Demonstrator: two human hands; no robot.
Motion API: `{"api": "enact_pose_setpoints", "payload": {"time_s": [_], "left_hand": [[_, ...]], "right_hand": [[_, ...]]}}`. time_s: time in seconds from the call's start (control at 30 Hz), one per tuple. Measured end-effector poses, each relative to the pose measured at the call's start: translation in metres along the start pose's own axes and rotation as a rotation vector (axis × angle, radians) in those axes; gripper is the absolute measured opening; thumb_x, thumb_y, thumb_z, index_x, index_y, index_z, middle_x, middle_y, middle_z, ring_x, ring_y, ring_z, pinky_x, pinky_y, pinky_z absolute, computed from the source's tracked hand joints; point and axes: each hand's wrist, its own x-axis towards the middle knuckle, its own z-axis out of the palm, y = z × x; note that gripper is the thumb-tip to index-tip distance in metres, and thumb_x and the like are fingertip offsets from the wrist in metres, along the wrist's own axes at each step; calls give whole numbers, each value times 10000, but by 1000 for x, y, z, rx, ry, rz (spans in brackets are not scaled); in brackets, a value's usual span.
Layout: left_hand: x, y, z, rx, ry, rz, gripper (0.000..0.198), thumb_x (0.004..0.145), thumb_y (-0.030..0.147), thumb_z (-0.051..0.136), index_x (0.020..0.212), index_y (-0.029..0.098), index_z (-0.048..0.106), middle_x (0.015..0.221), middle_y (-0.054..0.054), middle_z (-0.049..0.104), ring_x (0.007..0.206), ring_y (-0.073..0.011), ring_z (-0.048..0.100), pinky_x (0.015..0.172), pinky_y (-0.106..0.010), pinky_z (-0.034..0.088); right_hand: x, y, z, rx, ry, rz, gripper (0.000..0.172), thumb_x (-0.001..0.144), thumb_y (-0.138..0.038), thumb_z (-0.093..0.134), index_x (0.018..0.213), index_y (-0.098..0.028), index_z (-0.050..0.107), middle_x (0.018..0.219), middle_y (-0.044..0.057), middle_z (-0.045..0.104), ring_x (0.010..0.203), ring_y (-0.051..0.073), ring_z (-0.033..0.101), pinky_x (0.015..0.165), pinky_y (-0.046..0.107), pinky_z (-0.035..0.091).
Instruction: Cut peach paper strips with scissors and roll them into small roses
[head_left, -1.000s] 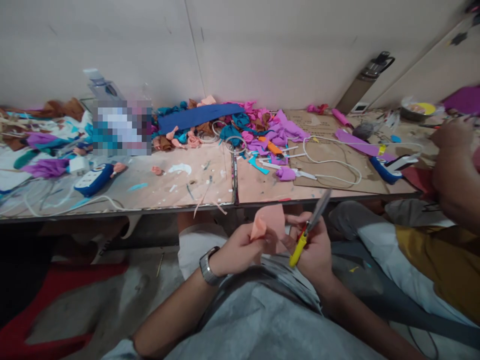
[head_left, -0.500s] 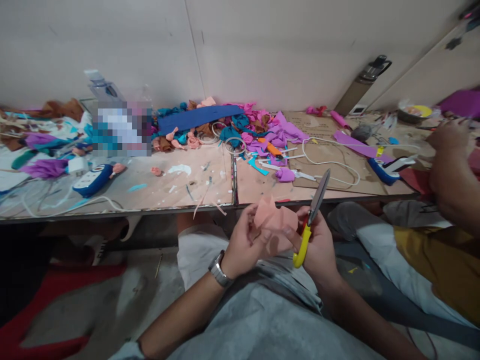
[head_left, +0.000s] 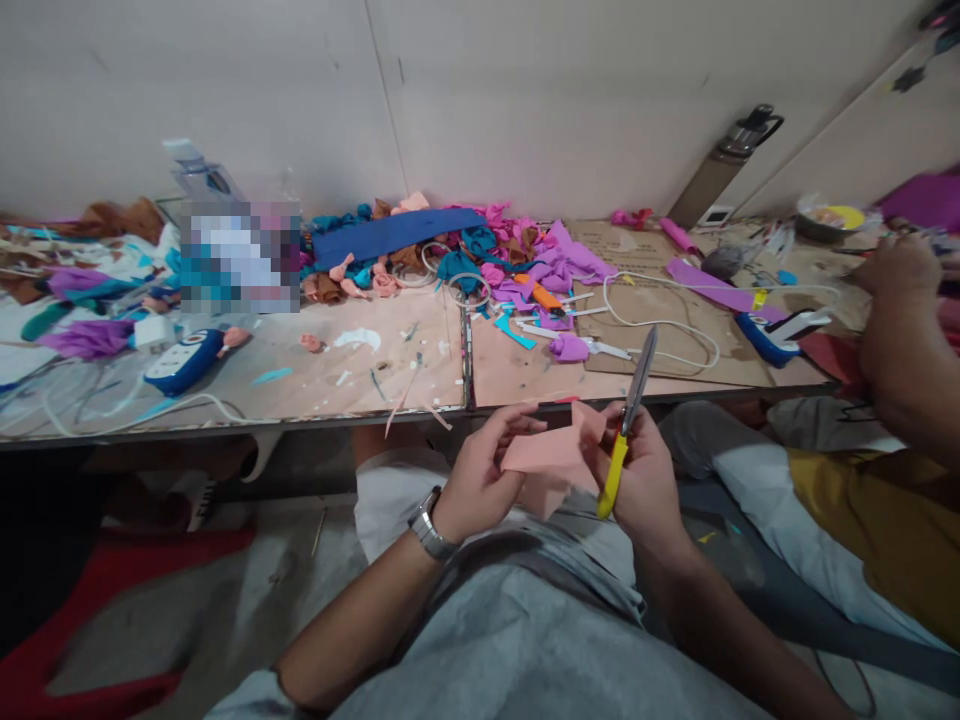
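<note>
A folded piece of peach-pink crepe paper (head_left: 547, 458) is held over my lap, between both hands. My left hand (head_left: 480, 475), with a metal watch above it, grips the left edge of the paper between thumb and fingers. On the other side, my right hand (head_left: 649, 480) holds the paper's right part. Scissors with yellow handles (head_left: 615, 475) are tucked in that same hand, blades pointing up towards the table. Some of the right fingertips are hidden behind the paper and scissors.
The table (head_left: 360, 385) ahead carries heaped crepe-paper flowers and scraps, a blue strip (head_left: 397, 235), an orange cutter (head_left: 546, 294), white cables and power strips (head_left: 184, 362). A dark bottle (head_left: 724, 165) leans at the wall. Another person's arm (head_left: 900, 340) is at right.
The pink paper has been turned and spread differently between my hands, its raised tip now at the right. My left hand has shifted slightly left; the scissors stay in my right hand.
</note>
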Motion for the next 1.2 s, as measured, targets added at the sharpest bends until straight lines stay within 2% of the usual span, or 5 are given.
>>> {"api": "enact_pose_setpoints", "payload": {"time_s": [0.3,0.47,0.83,1.03,1.2], "left_hand": [[0,3,4,174,97,9,206,965,260,526,1031,159,692,916,-51,695,813,-178,615,765,-265,466],[5,-11,6,-66,253,-120,274,973,380,543,984,145,684,893,-37,676,830,-164,580,783,-256,455],[3,-9,23,-286,185,-370,579,789,646,709,545,138,574,485,10,518,486,-88,441,506,-219,325],[9,1,16,-816,406,-514,350,766,459,811,756,138,673,631,-1,636,597,-116,603,630,-225,484],[16,21,-3,-1052,262,-586,268,934,359,608,946,114,718,758,-61,718,725,-186,696,796,-317,544]], "right_hand": [[-1,-6,3,9,-45,7,481,668,-212,878,985,-252,520,707,-89,576,482,59,455,474,186,383],[-1,-6,2,37,-66,42,486,683,-208,872,1005,-255,512,669,-120,518,412,34,399,439,180,363],[9,2,-4,59,-16,76,501,698,-230,862,1033,-270,492,759,-101,598,445,35,418,433,164,338],[12,-2,-11,0,49,3,474,754,-298,836,1058,-274,474,765,-77,622,476,53,467,461,172,377],[-4,-10,-18,105,-144,54,322,891,-399,716,1065,-302,463,658,-102,480,398,56,381,386,168,325]]}}
